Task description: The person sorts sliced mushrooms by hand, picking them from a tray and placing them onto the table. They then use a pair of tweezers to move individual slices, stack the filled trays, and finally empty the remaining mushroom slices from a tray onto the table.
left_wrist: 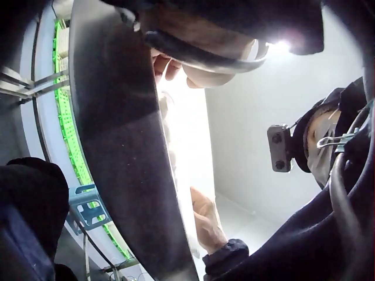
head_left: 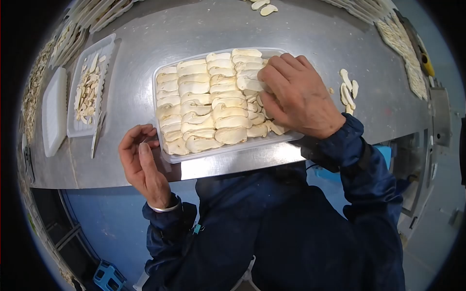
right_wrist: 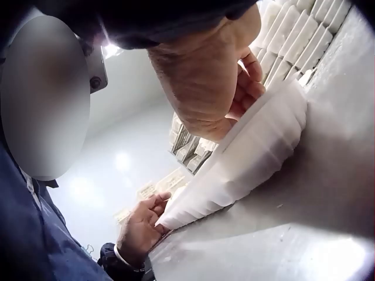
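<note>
In the head view a white plastic tray (head_left: 228,153) holds overlapping rows of pale, mushroom-like slices (head_left: 196,99), with smaller pieces loose at its right side. My right hand (head_left: 303,94) reaches over that side, fingers bent, thumb and index finger at the end of a pale slice (head_left: 250,81); the fingertips are partly hidden. Beside the tray's near left corner is my left hand (head_left: 145,165), its fingers loosely curled and holding nothing. The right wrist view shows the right hand (right_wrist: 202,76) above the tray's side (right_wrist: 252,158), and the left hand (right_wrist: 139,229) at the far corner.
A narrow tray of small pieces (head_left: 87,92), a white container (head_left: 55,111) and a thin tool (head_left: 98,134) lie left on the metal table (head_left: 194,34). Loose slices (head_left: 347,90) lie right, others (head_left: 267,8) at the back. More filled trays stand along the table's far edges.
</note>
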{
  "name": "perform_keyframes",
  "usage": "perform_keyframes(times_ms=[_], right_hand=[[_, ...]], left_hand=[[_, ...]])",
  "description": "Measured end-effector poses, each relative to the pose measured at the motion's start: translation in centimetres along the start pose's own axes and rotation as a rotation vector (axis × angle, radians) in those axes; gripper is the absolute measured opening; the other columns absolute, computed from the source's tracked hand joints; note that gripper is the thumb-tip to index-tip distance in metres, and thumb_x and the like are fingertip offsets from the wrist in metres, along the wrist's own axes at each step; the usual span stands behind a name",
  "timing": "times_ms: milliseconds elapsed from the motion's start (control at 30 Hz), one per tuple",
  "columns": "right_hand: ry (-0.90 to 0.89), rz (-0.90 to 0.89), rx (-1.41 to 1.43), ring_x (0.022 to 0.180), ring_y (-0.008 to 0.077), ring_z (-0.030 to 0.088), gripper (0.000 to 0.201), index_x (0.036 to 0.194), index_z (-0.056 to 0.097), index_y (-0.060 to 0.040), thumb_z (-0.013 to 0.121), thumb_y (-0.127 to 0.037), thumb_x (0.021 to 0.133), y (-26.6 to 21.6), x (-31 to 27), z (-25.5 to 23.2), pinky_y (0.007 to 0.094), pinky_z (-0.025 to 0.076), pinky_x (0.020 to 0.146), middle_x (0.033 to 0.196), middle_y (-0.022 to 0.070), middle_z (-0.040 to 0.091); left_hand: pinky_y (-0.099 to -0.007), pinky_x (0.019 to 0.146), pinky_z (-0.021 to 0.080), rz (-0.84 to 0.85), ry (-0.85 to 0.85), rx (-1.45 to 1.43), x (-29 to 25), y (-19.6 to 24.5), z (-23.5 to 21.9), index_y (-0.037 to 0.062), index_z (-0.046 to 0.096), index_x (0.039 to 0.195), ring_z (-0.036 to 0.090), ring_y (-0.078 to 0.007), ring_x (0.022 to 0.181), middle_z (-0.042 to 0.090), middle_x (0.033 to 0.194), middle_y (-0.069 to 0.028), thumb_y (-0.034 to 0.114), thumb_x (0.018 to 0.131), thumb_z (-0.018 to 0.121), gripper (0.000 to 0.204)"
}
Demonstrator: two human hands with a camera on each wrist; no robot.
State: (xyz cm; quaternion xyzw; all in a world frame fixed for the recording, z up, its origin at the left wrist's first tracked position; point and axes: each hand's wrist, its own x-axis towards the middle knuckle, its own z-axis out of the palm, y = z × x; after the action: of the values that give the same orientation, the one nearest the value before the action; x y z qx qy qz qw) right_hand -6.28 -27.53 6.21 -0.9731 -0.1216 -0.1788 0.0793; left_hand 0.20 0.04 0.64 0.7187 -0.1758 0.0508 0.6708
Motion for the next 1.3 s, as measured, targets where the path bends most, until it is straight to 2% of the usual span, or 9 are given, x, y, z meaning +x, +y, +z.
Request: perform_keyframes(times_ms=[300,400,467,567,667,867,967,1167,1300], right_hand=[[0.099,0.061,-0.029,0.080,0.0266,0.053,0.020,0.087,0.053,-0.0030,0.062,-0.007,0.070,0.5,-0.5,-1.4,0.0379,0.041,0.070,0.083,0.0103,0.052],[0.213,0.229,-0.122,0.078,0.0302,0.055,0.015,0.083,0.055,-0.0034,0.062,-0.008,0.070,5.4,-3.7,-4.0,0.0407,0.043,0.068,0.082,0.0122,0.054],[0.012,0.520,-0.223,0.074,0.0336,0.057,0.015,0.079,0.057,-0.0020,0.062,-0.015,0.073,8.7,-6.5,-6.5,0.0423,0.045,0.067,0.079,0.0149,0.057],[-0.238,0.737,-0.252,0.072,0.0355,0.058,0.021,0.076,0.059,0.0004,0.061,-0.021,0.075,11.4,-10.1,-7.1,0.0419,0.046,0.066,0.077,0.0175,0.059],[-0.178,0.737,-0.162,0.074,0.0354,0.058,0.026,0.079,0.060,0.0006,0.060,-0.025,0.076,11.2,-10.7,-5.9,0.0421,0.046,0.067,0.079,0.0173,0.060],[-0.212,0.739,-0.293,0.079,0.0358,0.058,0.026,0.077,0.060,0.0021,0.059,-0.024,0.076,11.3,-9.0,-4.3,0.0435,0.046,0.072,0.080,0.0176,0.060],[-0.275,0.672,-0.351,0.080,0.0359,0.058,0.024,0.077,0.060,0.0024,0.058,-0.022,0.075,11.6,-8.5,-4.4,0.0438,0.045,0.074,0.081,0.0184,0.061],[-0.251,0.573,-0.416,0.084,0.0364,0.059,0.021,0.080,0.061,0.0023,0.055,-0.018,0.075,13.0,-8.7,-4.3,0.0437,0.045,0.076,0.085,0.0182,0.062],[-0.215,0.682,-0.089,0.081,0.0346,0.059,0.023,0.088,0.063,0.0011,0.054,-0.018,0.078,13.7,-8.7,-5.3,0.0415,0.046,0.072,0.087,0.0160,0.063]], left_hand=[[-0.0259,0.081,0.043,-0.012,0.001,0.015,0.0,-0.2,-0.1,-0.0035,0.047,0.120,0.054,-0.0167,0.100,0.056,0.113,-0.0145,0.011,0.097,0.037,0.029],[-0.0262,0.083,0.043,-0.027,-0.005,0.028,-0.1,-0.1,-0.2,-0.0034,0.047,0.120,0.054,-0.0170,0.101,0.056,0.113,-0.0143,0.011,0.097,0.037,0.029],[-0.0265,0.082,0.043,-0.015,-0.014,0.044,-0.1,-0.2,-0.4,-0.0034,0.047,0.120,0.054,-0.0172,0.101,0.056,0.113,-0.0144,0.011,0.097,0.037,0.029],[-0.0267,0.081,0.041,-0.030,0.019,0.004,-0.1,0.1,0.3,-0.0044,0.047,0.119,0.053,-0.0168,0.098,0.057,0.110,-0.0146,0.010,0.095,0.041,0.028],[-0.0269,0.082,0.041,-0.038,0.023,-0.017,-0.1,-0.3,0.2,-0.0042,0.047,0.120,0.053,-0.0167,0.098,0.057,0.111,-0.0146,0.010,0.095,0.041,0.029],[-0.0266,0.084,0.042,-0.029,-0.011,0.046,0.0,-0.2,-0.1,-0.0037,0.047,0.120,0.053,-0.0164,0.099,0.056,0.112,-0.0141,0.011,0.096,0.041,0.028],[-0.0264,0.084,0.042,-0.038,-0.001,0.045,-0.1,-0.3,0.0,-0.0031,0.047,0.120,0.053,-0.0163,0.101,0.056,0.113,-0.0129,0.012,0.097,0.039,0.028],[-0.0260,0.084,0.042,-0.043,0.006,0.036,-0.1,-0.4,-0.1,-0.0027,0.047,0.120,0.054,-0.0161,0.101,0.056,0.113,-0.0127,0.012,0.097,0.039,0.028],[-0.0264,0.083,0.042,-0.050,0.012,0.022,0.0,-0.3,0.0,-0.0035,0.046,0.120,0.053,-0.0159,0.098,0.056,0.112,-0.0139,0.011,0.096,0.040,0.028]])
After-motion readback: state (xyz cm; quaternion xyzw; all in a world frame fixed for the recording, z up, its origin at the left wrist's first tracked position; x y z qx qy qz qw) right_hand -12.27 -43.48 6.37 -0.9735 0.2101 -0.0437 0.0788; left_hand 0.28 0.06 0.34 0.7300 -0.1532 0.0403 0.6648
